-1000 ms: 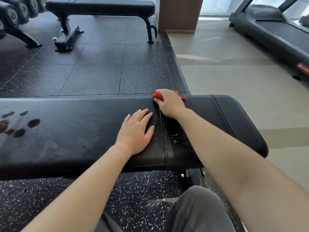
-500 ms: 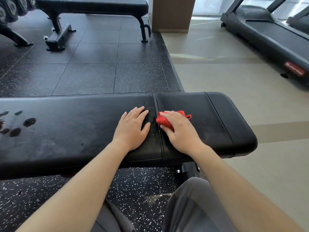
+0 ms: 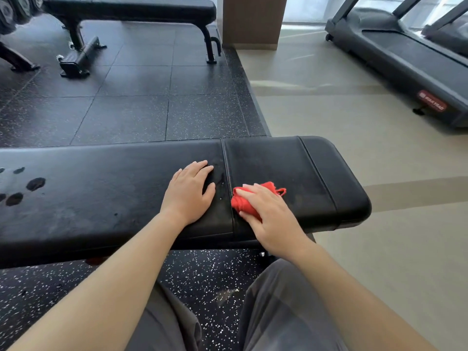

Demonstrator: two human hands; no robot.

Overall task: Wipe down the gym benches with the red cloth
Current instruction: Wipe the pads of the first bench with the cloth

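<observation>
Bench pad [image 3: 101, 198] w/ L hand [image 3: 188, 192] flat, fingers [image 3: 200, 166] straight, beside seam [image 3: 228, 178]; R hand [image 3: 272, 216] curled round bunched red cloth [image 3: 241, 202]

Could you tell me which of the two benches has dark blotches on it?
The near bench, under the red cloth; blotches mark its left end. The far bench shows none.

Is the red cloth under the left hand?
No, the red cloth is under the right hand; the left hand rests flat on the bench beside it.
</observation>
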